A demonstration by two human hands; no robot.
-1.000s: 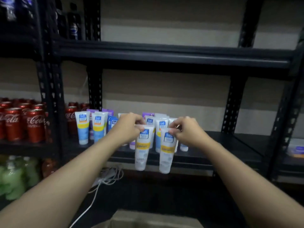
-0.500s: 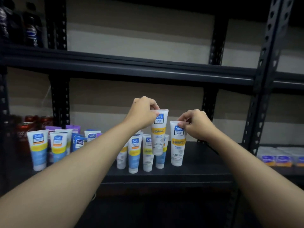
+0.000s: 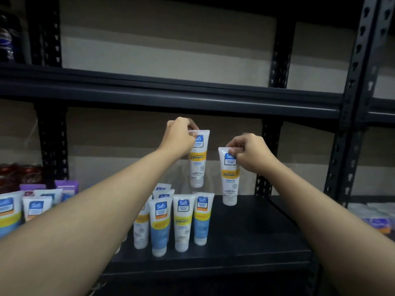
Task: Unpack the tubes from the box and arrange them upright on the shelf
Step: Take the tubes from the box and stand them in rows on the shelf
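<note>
My left hand (image 3: 180, 137) pinches the crimped top of a white and yellow tube (image 3: 198, 165), which hangs cap down in the air above the standing tubes. My right hand (image 3: 249, 151) pinches the top of a second white and yellow tube (image 3: 230, 184), upright with its cap at or just above the dark shelf (image 3: 252, 231), right of the group. Several tubes (image 3: 181, 223) stand upright on their caps at the shelf's middle. The box is out of view.
More tubes (image 3: 32, 208) with purple ones behind stand at the left. Red cans (image 3: 19, 174) sit further back left. An upper shelf (image 3: 171, 92) runs overhead. Black uprights (image 3: 350, 124) frame the bay, and packs (image 3: 376, 218) lie on the right-hand shelf.
Both hands have carried their tubes up from below the shelf edge to over the shelf. The right tube has come down beside the group; the view has moved closer.
</note>
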